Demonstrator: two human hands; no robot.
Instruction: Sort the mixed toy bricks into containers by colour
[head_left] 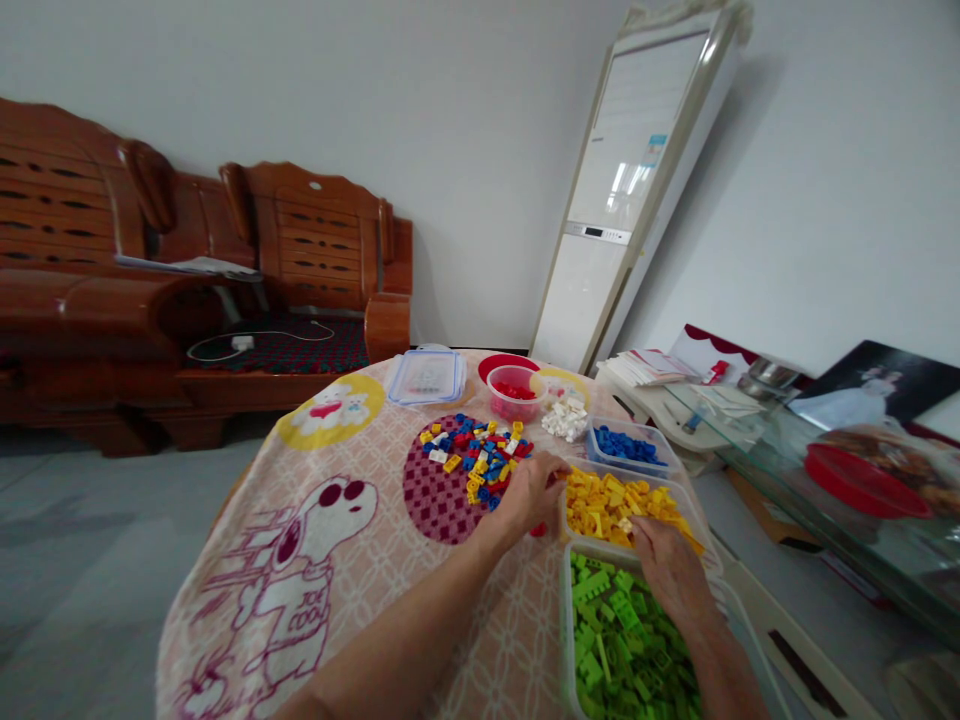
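My left hand (pixel 534 488) is at the left rim of a clear container of yellow toy bricks (pixel 600 500), its fingers curled together. What they hold, if anything, is hidden. Over the right part of the same container is my right hand (pixel 670 562), thumb and fingers pinched close to a small pale brick (pixel 625 524); I cannot tell whether they grip it. A mixed pile of blue, yellow, red and white bricks (pixel 480 455) lies on the tablecloth left of my left hand. Below my right forearm stands a container of green bricks (pixel 619 630).
Behind the yellow container are a box of blue bricks (pixel 626 447), a heap of white bricks (pixel 565 420) and a round tub of red bricks (pixel 515 392). A lidded plastic box (pixel 426 377) lies at the table's far edge. A glass-topped table (pixel 795 465) stands at the right.
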